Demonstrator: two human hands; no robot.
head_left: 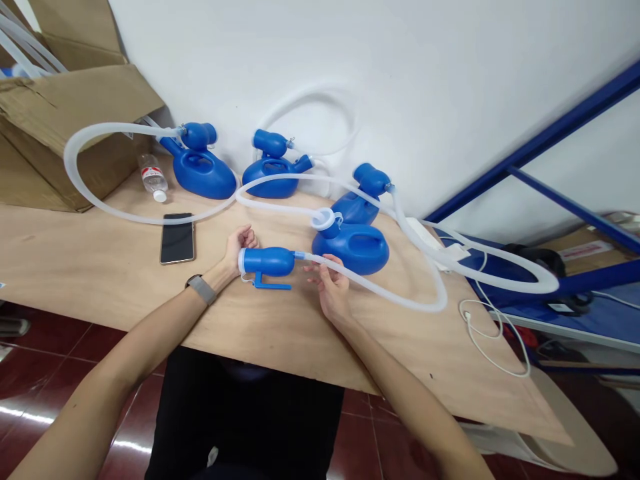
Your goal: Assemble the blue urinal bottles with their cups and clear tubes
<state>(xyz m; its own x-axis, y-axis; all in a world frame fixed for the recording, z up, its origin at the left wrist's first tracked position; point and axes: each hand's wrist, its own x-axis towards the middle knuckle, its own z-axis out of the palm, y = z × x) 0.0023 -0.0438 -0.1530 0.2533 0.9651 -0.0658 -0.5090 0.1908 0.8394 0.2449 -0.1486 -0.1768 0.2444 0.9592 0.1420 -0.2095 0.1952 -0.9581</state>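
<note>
Close up, the blue cup [270, 260] is between the part-curled left hand [239, 247] and the right hand [333, 287], whose loose fingers meet the soft tube [385, 291] (I can't tell if either grips). They seem to be handling cup and tube, which calls for a gentle hold. Behind, one blue bottle [375, 252] partly hides another [356, 209], and the brown box [85, 100] is cut off.

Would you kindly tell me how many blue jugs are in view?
4: left jug, middle jug, rear right jug, front right jug; the cardboard box may hide more.
</note>
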